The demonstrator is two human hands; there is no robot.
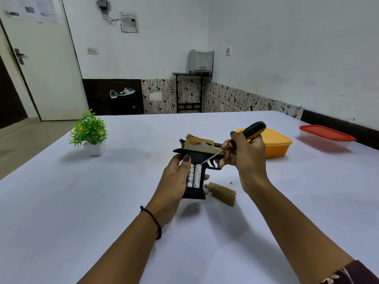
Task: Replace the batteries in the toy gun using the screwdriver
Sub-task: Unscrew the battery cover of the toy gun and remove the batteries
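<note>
Gripping gun point(202, 145) in left hand point(174, 181), batteries point(194, 176) lying near-far, with right hand point(248, 158) clenched on screwdriver point(253, 130), tip at their far end.

On the left wrist we see a thin black cord bracelet point(156, 221) with a small knotted end sticking out. The nails we can make out on the left grip point(174, 181) and the right grip point(248, 156) carry dark polish. High on the right arm we see a dark maroon sleeve point(353, 273) with a pale floral print.
</note>
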